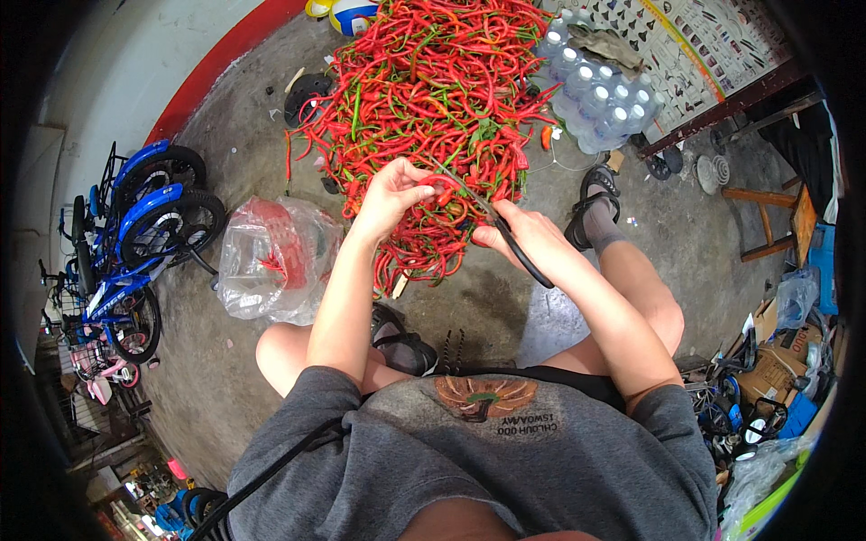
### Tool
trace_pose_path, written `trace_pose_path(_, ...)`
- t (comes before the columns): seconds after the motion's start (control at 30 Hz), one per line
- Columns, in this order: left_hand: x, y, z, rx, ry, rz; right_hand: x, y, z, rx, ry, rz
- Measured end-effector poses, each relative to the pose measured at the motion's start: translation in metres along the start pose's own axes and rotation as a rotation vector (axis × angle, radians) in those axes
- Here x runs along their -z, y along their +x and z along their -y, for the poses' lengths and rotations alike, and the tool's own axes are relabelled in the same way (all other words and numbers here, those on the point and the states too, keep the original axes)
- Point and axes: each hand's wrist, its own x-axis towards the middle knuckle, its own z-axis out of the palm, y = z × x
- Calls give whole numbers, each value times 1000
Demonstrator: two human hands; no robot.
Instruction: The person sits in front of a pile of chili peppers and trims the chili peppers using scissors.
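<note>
A large heap of red chili peppers (pixel 433 72), some with green stems, covers the floor in front of me. Over its near part, my left hand (pixel 393 200) pinches a red chili pepper (pixel 439 182) between thumb and fingers. My right hand (pixel 534 236) is closed round a pair of scissors (pixel 516 242) with black handles. Its blades point up and left, right beside the held pepper. Whether they touch the pepper, I cannot tell. Left of the heap sits a clear plastic bag (pixel 244 270) with something red showing in it.
Shrink-wrapped bottles (pixel 595 99) with white caps stand right of the heap. At the far end lies a ball (pixel 352 16). Blue bicycles (pixel 135 234) line the left side. A wooden stool (pixel 780 216) and cardboard clutter (pixel 780 361) are on the right. My sandalled feet flank the heap's near end.
</note>
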Motion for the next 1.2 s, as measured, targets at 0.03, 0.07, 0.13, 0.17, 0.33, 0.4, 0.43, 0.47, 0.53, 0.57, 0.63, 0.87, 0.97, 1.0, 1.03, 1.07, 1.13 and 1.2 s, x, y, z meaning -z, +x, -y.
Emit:
trace_pose_path(0.03,-1,-1,-1,1,18,-20,3,-1,2,-2,1,0)
trace_pose_path(0.07,-1,-1,-1,1,36,-40,6,-2,5,-12,-26,17)
trace_pose_path(0.13,-5,-3,-6,-1,67,-38,7,-2,5,-23,-52,34)
trace_pose_path(0.17,-7,-4,-7,-5,99,-36,5,-2,3,-24,-68,15)
trace_pose_path(0.33,-3,-4,14,109,293,138,3,-2,-4,-42,-145,8)
trace_pose_path(0.4,-2,0,26,78,410,129,-2,-3,-14,-31,-93,26)
trace_pose_path(0.43,0,2,31,80,407,130,-2,-3,-18,-31,-87,37)
trace_pose_path(0.47,1,5,36,77,400,99,-1,-4,-22,-35,-88,38)
trace_pose_path(0.53,2,17,45,92,565,-112,1,-4,-29,-68,-46,-78)
trace_pose_path(0.57,15,31,63,70,740,-210,1,-2,-34,-36,-30,-118)
trace_pose_path(0.63,28,59,80,57,1067,-363,8,-2,-31,-58,28,-145)
trace_pose_path(0.87,41,126,89,-343,1366,275,8,-2,-37,1,183,-228)
trace_pose_path(0.97,40,137,94,-371,1351,338,8,-2,-37,15,169,-220)
trace_pose_path(1.0,42,138,91,-330,1337,368,9,0,-37,13,168,-222)
trace_pose_path(1.03,41,137,84,-288,1322,398,9,0,-37,16,171,-231)
trace_pose_path(1.07,39,136,78,-289,1322,400,9,0,-37,20,175,-239)
trace_pose_path(1.13,39,134,65,-331,1210,349,8,0,-39,28,157,-240)
trace_pose_path(1.2,48,136,66,-279,1039,241,6,0,-35,45,140,-239)
